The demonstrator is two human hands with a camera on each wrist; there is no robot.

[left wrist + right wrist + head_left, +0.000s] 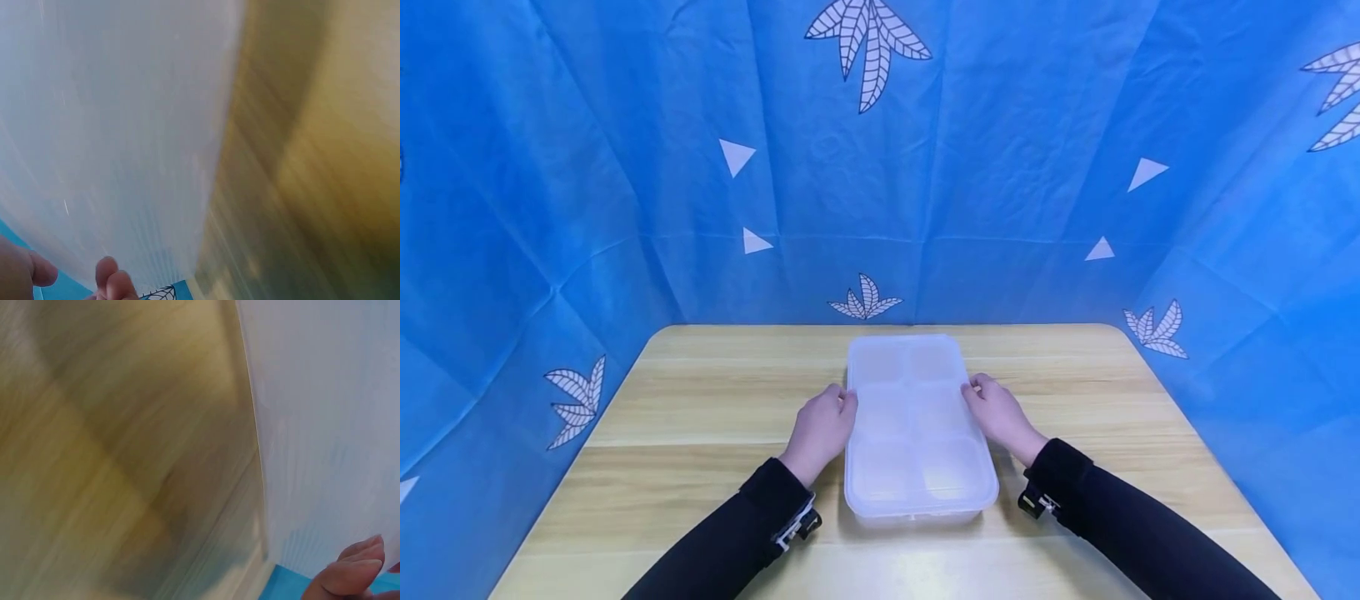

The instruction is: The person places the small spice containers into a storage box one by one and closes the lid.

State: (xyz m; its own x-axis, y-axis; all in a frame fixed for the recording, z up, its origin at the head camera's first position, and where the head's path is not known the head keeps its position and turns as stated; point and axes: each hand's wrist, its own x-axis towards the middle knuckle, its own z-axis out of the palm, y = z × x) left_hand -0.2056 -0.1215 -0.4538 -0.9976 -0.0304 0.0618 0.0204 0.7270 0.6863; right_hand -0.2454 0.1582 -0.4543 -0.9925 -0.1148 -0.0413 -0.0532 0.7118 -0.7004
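A translucent white plastic storage box (pixel 917 417) with a lid stands lengthwise at the middle of the table. Through the lid several rounded compartments show faintly. At the left long side, my left hand (pixel 823 429) grips the lid's rim, thumb near the top edge and fingers curled beneath. My right hand (pixel 1000 417) holds the opposite rim in the same way, a little farther back. In the left wrist view the box wall (pixel 112 125) fills much of the picture, with curled fingertips (pixel 115 281) under the rim. The right wrist view shows bent fingers (pixel 356 565) beside the box wall (pixel 325 425).
The light wood table (pixel 715 433) has rounded far corners. A blue cloth (pixel 880 183) with white leaf and triangle prints hangs behind it and on both sides. Each black sleeve (pixel 730 533) carries a small wrist-mounted device (pixel 797 527).
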